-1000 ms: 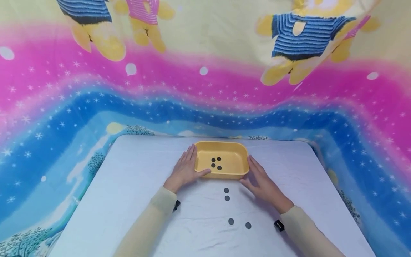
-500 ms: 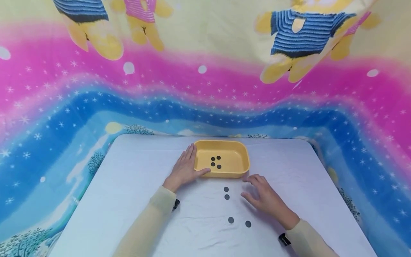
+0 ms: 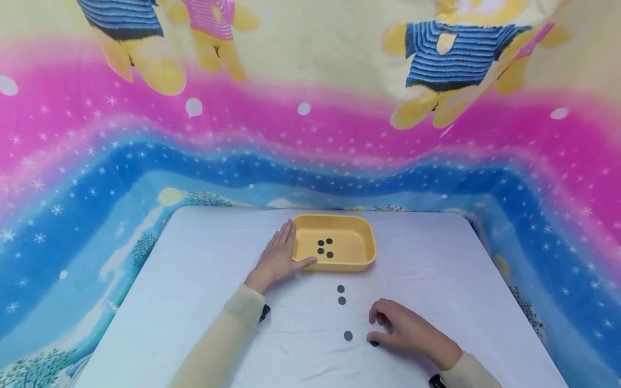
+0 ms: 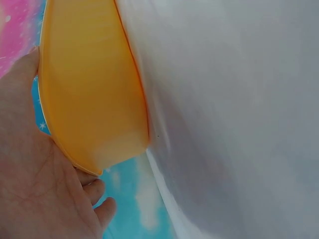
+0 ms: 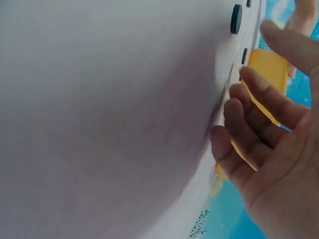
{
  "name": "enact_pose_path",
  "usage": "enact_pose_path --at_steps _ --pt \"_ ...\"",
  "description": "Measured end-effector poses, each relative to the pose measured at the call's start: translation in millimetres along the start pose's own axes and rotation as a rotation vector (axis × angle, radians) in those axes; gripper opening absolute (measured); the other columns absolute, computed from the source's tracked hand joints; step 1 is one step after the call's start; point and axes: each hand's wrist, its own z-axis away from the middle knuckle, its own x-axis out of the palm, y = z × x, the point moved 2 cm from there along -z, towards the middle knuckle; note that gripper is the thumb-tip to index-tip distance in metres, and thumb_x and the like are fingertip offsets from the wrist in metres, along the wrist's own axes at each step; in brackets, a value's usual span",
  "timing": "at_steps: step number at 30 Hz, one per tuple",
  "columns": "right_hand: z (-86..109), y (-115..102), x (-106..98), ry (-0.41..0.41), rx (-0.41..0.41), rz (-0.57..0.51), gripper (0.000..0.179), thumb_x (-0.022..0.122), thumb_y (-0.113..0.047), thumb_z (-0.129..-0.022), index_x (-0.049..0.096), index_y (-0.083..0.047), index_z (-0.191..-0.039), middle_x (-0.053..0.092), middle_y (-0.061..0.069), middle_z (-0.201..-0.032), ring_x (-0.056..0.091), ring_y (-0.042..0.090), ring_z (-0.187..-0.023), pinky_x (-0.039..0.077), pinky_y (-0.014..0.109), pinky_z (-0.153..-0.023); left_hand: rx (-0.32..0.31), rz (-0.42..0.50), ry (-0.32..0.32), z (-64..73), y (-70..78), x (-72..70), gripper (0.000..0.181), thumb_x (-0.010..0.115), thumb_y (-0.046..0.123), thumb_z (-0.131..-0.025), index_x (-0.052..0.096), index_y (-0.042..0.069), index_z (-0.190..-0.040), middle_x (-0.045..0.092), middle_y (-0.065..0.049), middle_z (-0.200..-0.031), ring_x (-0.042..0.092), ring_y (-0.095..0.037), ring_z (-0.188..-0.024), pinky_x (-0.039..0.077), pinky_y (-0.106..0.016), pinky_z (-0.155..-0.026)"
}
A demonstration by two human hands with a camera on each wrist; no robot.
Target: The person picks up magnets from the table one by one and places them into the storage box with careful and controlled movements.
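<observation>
In the head view a yellow rectangular box stands near the table's far edge, with several small dark round discs on its floor. My left hand rests against its left end, fingers straight along the side and thumb at the front rim. My right hand, holding nothing, hovers with bent, parted fingers over a dark disc partly hidden under the thumb. To its left lie another disc and two more discs nearer the box. One thick disc shows on edge in the right wrist view.
A white cloth with slight wrinkles covers the table. Behind and beside it hangs a printed curtain in blue, pink and cream. Dark wrist devices show at the sleeve cuffs.
My right hand has left the box's right end and come back toward me, down to the nearest right disc. My left hand stays at the box, which has not moved.
</observation>
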Motion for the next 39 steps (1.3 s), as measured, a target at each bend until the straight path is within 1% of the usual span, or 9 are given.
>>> enact_pose_path --at_steps 3,8,11,16,21,28,32,35,39 --pt "3.5 0 2 -0.035 -0.028 -0.014 0.035 0.088 -0.050 -0.087 0.065 -0.027 -0.099 0.057 -0.011 -0.089 0.053 0.004 -0.080 0.045 0.024 -0.069 0.001 -0.004 0.004 0.7 -0.4 0.2 0.123 0.060 0.079 -0.095 0.000 0.003 -0.171 0.000 -0.016 -0.180 0.005 -0.031 -0.167 0.005 -0.044 -0.134" --pt "5.4 -1 3 -0.066 -0.027 -0.025 0.035 0.091 -0.051 -0.084 0.065 -0.030 -0.096 0.057 -0.011 -0.087 0.053 0.004 -0.081 0.045 0.025 -0.069 0.002 -0.027 -0.002 1.4 -1.4 0.6 0.124 0.056 0.082 -0.094 0.000 0.003 -0.171 0.000 -0.016 -0.180 0.004 -0.031 -0.167 0.005 -0.043 -0.134" --pt "5.5 -1 3 -0.072 -0.042 -0.017 0.034 0.092 -0.047 -0.084 0.064 -0.031 -0.095 0.057 -0.011 -0.087 0.053 0.004 -0.081 0.045 0.024 -0.070 0.003 -0.023 -0.004 2.2 -1.8 1.0 0.124 0.056 0.082 -0.094 0.001 0.002 -0.171 -0.001 -0.016 -0.180 0.004 -0.031 -0.167 0.005 -0.043 -0.134" --pt "6.3 -2 3 -0.067 -0.102 -0.009 0.029 0.092 -0.037 -0.086 0.065 -0.029 -0.093 0.055 -0.013 -0.086 0.052 0.002 -0.080 0.045 0.022 -0.071 0.002 -0.016 -0.008 2.9 -2.0 1.0 0.124 0.056 0.082 -0.094 0.001 0.002 -0.171 -0.002 -0.015 -0.180 0.004 -0.031 -0.167 0.005 -0.043 -0.134" --pt "6.9 -3 3 -0.060 -0.138 -0.017 0.027 0.092 -0.033 -0.087 0.065 -0.029 -0.092 0.055 -0.013 -0.086 0.051 0.002 -0.080 0.045 0.022 -0.071 -0.002 -0.021 -0.014 3.1 -1.5 -0.1 0.124 0.054 0.084 -0.094 0.000 0.003 -0.171 -0.001 -0.015 -0.180 0.001 -0.028 -0.167 0.004 -0.042 -0.134" --pt "5.8 -6 1 -0.090 -0.127 -0.036 0.029 0.092 -0.029 -0.086 0.063 -0.028 -0.092 0.055 -0.012 -0.087 0.052 0.002 -0.081 0.046 0.022 -0.071 0.001 -0.016 -0.019 3.8 -0.3 -1.0 0.124 0.054 0.084 -0.094 0.000 0.003 -0.171 -0.008 -0.012 -0.179 0.004 -0.031 -0.167 0.004 -0.042 -0.134" --pt "4.4 -10 0 -0.119 -0.096 -0.044 0.031 0.092 -0.027 -0.086 0.062 -0.028 -0.091 0.056 -0.012 -0.087 0.053 0.003 -0.080 0.046 0.022 -0.070 0.000 -0.018 -0.018 2.7 -0.2 -0.7 0.124 0.053 0.085 -0.094 0.000 0.003 -0.171 -0.008 -0.011 -0.179 0.003 -0.030 -0.167 0.004 -0.042 -0.134" --pt "2.3 -13 0 -0.139 -0.065 -0.054 0.031 0.092 -0.024 -0.086 0.061 -0.028 -0.089 0.058 -0.012 -0.083 0.054 0.003 -0.077 0.046 0.023 -0.067 0.000 -0.018 -0.017 1.5 -0.7 0.0 0.126 0.051 0.087 -0.093 0.000 0.004 -0.172 -0.008 -0.010 -0.179 0.002 -0.029 -0.167 0.004 -0.041 -0.134" --pt "-1.6 -14 0 -0.154 -0.073 -0.078 0.029 0.089 -0.019 -0.088 0.061 -0.027 -0.088 0.057 -0.013 -0.076 0.054 0.001 -0.072 0.046 0.023 -0.065 -0.004 -0.017 -0.025 0.7 -0.9 -0.1 0.126 0.049 0.089 -0.092 -0.002 0.005 -0.172 -0.009 -0.010 -0.179 -0.001 -0.027 -0.167 0.003 -0.041 -0.134"
